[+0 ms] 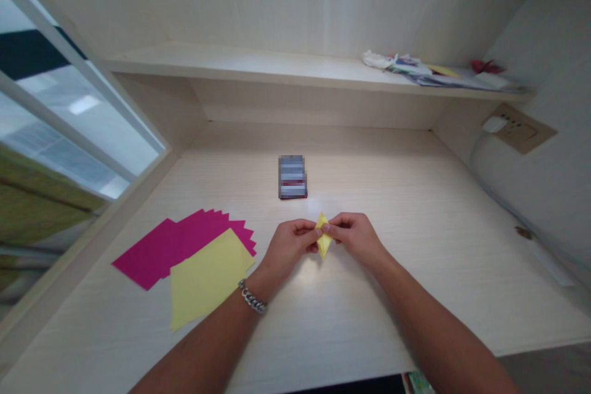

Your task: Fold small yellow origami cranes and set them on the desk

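A small piece of folded yellow paper (324, 247), diamond-shaped with pointed ends, is pinched between both hands over the desk. My left hand (292, 243) is closed on its left side, thumb on the near face. From the right, my right hand (356, 235) pinches the other side, its thumb close to the left one. The fingers cover part of the folds. Left of my left hand lie flat yellow sheets (205, 280), overlapping a fan of magenta sheets (161, 252).
Beyond my hands a phone (292, 176) with a blurred screen lies on the pale wooden desk (392, 178). A shelf (277, 68) runs along the back, with papers (415, 68) at its right. A plugged cable (484, 181) hangs from the wall socket (521, 129).
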Action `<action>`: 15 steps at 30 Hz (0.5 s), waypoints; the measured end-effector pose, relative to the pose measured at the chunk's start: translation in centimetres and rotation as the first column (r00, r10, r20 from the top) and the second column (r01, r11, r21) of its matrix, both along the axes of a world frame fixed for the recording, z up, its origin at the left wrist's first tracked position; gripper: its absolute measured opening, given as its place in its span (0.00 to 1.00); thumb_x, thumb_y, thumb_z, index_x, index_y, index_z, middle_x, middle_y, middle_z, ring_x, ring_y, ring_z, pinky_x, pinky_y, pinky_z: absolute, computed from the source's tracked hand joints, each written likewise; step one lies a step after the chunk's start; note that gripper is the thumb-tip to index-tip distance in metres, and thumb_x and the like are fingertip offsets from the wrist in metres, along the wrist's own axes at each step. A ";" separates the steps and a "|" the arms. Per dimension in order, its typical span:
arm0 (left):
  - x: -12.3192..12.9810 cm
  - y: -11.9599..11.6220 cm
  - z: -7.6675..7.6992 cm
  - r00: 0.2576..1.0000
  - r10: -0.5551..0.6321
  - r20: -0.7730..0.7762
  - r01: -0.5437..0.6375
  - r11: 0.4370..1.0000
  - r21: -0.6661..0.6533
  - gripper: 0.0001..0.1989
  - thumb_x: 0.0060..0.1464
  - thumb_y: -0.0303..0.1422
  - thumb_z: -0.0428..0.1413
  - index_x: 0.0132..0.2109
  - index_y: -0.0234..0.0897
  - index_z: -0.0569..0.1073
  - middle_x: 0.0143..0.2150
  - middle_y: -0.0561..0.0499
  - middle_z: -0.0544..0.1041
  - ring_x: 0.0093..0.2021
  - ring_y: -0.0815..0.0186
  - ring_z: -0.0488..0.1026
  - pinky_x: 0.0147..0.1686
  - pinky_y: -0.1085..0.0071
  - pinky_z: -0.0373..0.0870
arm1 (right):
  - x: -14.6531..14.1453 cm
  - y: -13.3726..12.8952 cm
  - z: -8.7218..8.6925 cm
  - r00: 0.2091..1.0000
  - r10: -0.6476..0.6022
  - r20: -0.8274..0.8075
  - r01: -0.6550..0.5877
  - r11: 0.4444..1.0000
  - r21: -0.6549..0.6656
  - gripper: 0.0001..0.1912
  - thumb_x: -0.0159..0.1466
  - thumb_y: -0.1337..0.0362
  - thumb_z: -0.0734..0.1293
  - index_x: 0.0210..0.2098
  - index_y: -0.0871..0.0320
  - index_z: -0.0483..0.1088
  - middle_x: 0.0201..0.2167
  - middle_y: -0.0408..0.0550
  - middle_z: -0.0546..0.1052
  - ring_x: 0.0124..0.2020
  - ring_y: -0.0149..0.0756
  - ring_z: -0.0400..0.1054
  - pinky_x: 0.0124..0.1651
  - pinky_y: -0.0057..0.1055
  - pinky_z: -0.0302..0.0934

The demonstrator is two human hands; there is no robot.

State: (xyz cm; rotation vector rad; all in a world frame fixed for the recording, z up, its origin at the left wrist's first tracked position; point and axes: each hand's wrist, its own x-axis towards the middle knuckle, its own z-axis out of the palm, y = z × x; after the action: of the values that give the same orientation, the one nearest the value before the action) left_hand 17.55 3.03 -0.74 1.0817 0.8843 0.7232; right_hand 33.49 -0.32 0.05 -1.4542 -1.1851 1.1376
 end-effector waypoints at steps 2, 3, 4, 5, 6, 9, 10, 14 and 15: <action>0.0 0.0 0.0 1.000 0.000 -0.001 0.000 1.000 -0.008 0.12 0.42 0.34 0.64 0.33 0.31 0.77 0.26 0.49 0.75 0.24 0.70 0.69 0.26 0.73 0.65 | -0.1 0.0 0.1 1.000 0.001 -0.013 -0.002 1.000 -0.012 0.11 0.50 0.58 0.71 0.25 0.61 0.75 0.19 0.44 0.73 0.20 0.28 0.61 0.25 0.27 0.55; 0.0 0.0 0.0 1.000 -0.004 -0.006 0.004 1.000 -0.006 0.11 0.42 0.34 0.64 0.33 0.30 0.77 0.26 0.49 0.75 0.24 0.71 0.68 0.25 0.74 0.64 | -0.1 -0.1 0.2 1.000 0.011 -0.018 -0.011 1.000 -0.010 0.10 0.50 0.59 0.71 0.25 0.61 0.75 0.20 0.44 0.73 0.21 0.28 0.61 0.26 0.27 0.56; 0.0 0.0 0.1 1.000 -0.012 -0.011 0.012 1.000 -0.002 0.11 0.42 0.34 0.63 0.33 0.30 0.77 0.25 0.50 0.74 0.23 0.71 0.67 0.24 0.74 0.64 | -0.1 -0.1 0.2 0.999 0.024 -0.028 -0.024 1.000 -0.003 0.10 0.50 0.59 0.71 0.26 0.61 0.75 0.21 0.45 0.74 0.21 0.28 0.62 0.26 0.27 0.56; 0.0 0.0 0.1 1.000 -0.022 -0.014 0.022 1.000 0.001 0.11 0.42 0.33 0.63 0.33 0.30 0.77 0.25 0.50 0.74 0.23 0.71 0.67 0.24 0.75 0.63 | -0.1 -0.1 0.2 0.999 0.036 -0.038 -0.036 0.999 0.008 0.10 0.50 0.60 0.71 0.27 0.61 0.75 0.23 0.45 0.75 0.23 0.29 0.64 0.27 0.27 0.57; 0.1 -0.1 0.2 0.999 -0.030 -0.016 0.030 1.000 0.001 0.10 0.42 0.34 0.63 0.32 0.30 0.77 0.24 0.50 0.73 0.23 0.72 0.66 0.24 0.75 0.62 | 0.0 -0.1 0.2 0.998 0.044 -0.045 -0.043 0.999 0.019 0.10 0.50 0.60 0.71 0.28 0.61 0.75 0.24 0.46 0.76 0.24 0.29 0.65 0.29 0.28 0.58; 0.2 -0.3 0.3 0.999 -0.038 -0.028 0.037 0.999 -0.007 0.10 0.42 0.34 0.63 0.31 0.30 0.77 0.23 0.51 0.73 0.23 0.72 0.66 0.23 0.75 0.62 | 0.0 -0.1 0.0 0.999 0.031 -0.029 -0.030 0.999 0.037 0.10 0.51 0.60 0.71 0.28 0.61 0.76 0.26 0.48 0.77 0.26 0.31 0.67 0.32 0.29 0.60; 0.2 -0.3 0.3 0.999 -0.036 -0.033 0.036 0.999 -0.007 0.10 0.42 0.34 0.63 0.31 0.30 0.77 0.24 0.51 0.73 0.23 0.71 0.66 0.23 0.74 0.62 | 0.0 -0.1 0.0 1.000 0.023 -0.016 -0.022 0.999 0.037 0.10 0.51 0.60 0.71 0.27 0.61 0.76 0.25 0.48 0.77 0.26 0.32 0.67 0.32 0.30 0.60; 0.2 -0.3 0.1 0.997 -0.056 -0.044 0.056 0.998 0.000 0.10 0.43 0.35 0.62 0.30 0.31 0.77 0.24 0.50 0.73 0.23 0.71 0.66 0.24 0.74 0.61 | -0.1 -0.1 0.0 1.000 0.012 -0.024 -0.011 1.000 0.020 0.10 0.49 0.59 0.72 0.26 0.60 0.76 0.25 0.48 0.77 0.26 0.32 0.67 0.32 0.30 0.61; 0.2 -0.3 0.0 0.997 -0.063 -0.044 0.063 0.998 0.002 0.09 0.43 0.34 0.61 0.30 0.31 0.77 0.24 0.50 0.73 0.22 0.71 0.66 0.24 0.73 0.61 | -0.1 -0.1 0.0 0.999 0.019 -0.037 -0.019 1.000 0.017 0.10 0.49 0.59 0.72 0.27 0.60 0.76 0.25 0.48 0.77 0.26 0.32 0.67 0.32 0.30 0.61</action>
State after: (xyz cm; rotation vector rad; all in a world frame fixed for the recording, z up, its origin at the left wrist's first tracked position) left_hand 17.71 2.73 -0.76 1.1271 0.8825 0.6511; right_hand 33.43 -0.44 0.04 -1.4063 -1.1824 1.1600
